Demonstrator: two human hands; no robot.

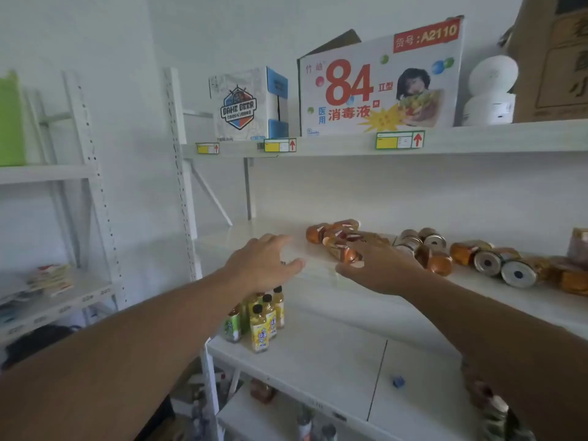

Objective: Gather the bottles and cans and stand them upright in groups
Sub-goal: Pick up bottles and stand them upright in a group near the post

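Both hands spread wide, holding nothing: left hand, right hand over white shelf. Amber bottles lie just beyond R fingers; shiny-ended cans further right; yellow-label bottles upright below L.
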